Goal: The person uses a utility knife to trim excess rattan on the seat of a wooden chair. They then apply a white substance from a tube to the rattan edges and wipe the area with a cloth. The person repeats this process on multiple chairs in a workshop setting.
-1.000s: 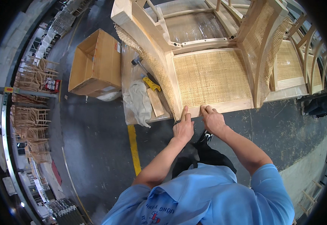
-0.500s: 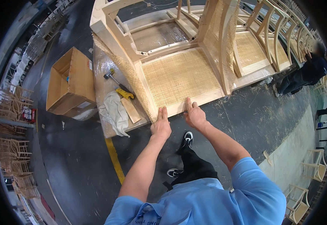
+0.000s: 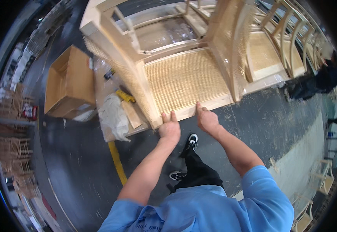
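Note:
A pale wooden chair frame with a woven cane panel [image 3: 188, 81] lies on its side on a plastic-covered table. The panel's bare front rail [image 3: 186, 111] faces me. My left hand [image 3: 170, 130] rests at the rail near its left corner, two fingers stretched apart over the wood and its thumb hidden. Farther right, my right hand [image 3: 208, 120] touches the same rail with an outstretched index finger; its other fingers are partly curled. Neither hand shows a loose object in it. Frayed cane strands [image 3: 116, 73] stick out along the chair's left side.
On the table's left lie a white cloth [image 3: 115, 116], a wood block [image 3: 131, 115], a yellow-handled tool [image 3: 125, 96] and a blurred hammer [image 3: 109, 74]. An open cardboard box [image 3: 75, 85] stands beyond. More chair frames [image 3: 267, 54] and a person [image 3: 319, 81] are at right.
My left hand has shifted slightly right along the rail, and its two fingers have spread apart. My right hand has also slid a little right. The whole view has shifted slightly.

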